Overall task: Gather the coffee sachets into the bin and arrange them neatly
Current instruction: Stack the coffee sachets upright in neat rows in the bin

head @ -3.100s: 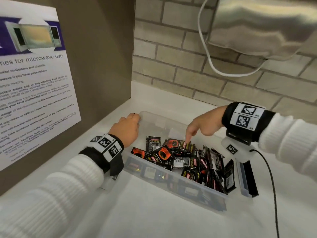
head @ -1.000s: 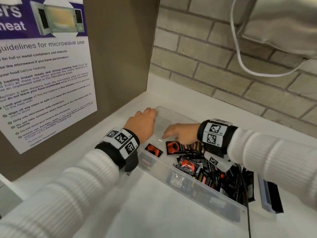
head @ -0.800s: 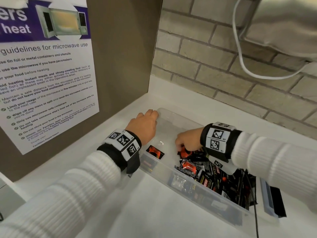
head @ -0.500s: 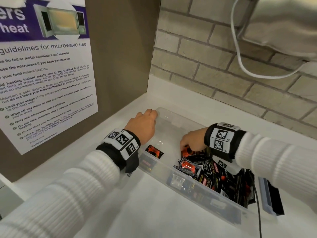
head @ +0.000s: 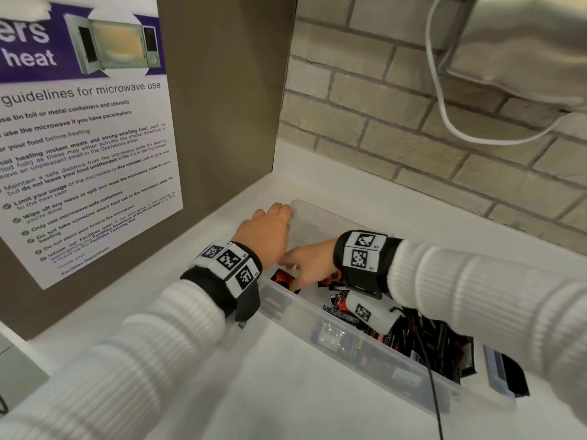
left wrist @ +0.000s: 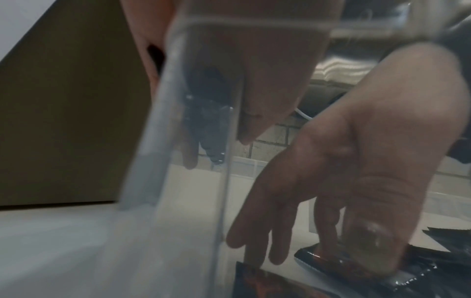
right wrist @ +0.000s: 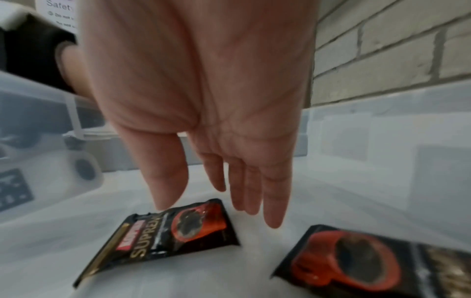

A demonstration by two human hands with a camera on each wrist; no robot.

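Note:
A clear plastic bin (head: 365, 354) stands on the white counter. Black coffee sachets with orange cups lie heaped (head: 428, 341) in its right half. My left hand (head: 276, 214) grips the bin's far left corner, thumb inside the wall (left wrist: 244, 137). My right hand (head: 292, 265) reaches into the bare left end with its fingers straight and pointing down (right wrist: 216, 203). Its thumb touches one flat sachet (right wrist: 158, 238), and a second sachet (right wrist: 369, 262) lies just to the right of the fingers. In the head view the first sachet (head: 282, 277) shows below the hand.
A brown panel with a microwave poster (head: 85, 154) closes the left side and a brick wall (head: 413, 138) the back. A white cable (head: 444, 115) hangs from a metal appliance (head: 524, 42) overhead. A blue-grey flat object (head: 502, 369) lies right of the bin.
My right hand moved left from the heap, where its fingers were curled on an orange sachet, and now lies straight over the bin's left end. The left hand kept its hold.

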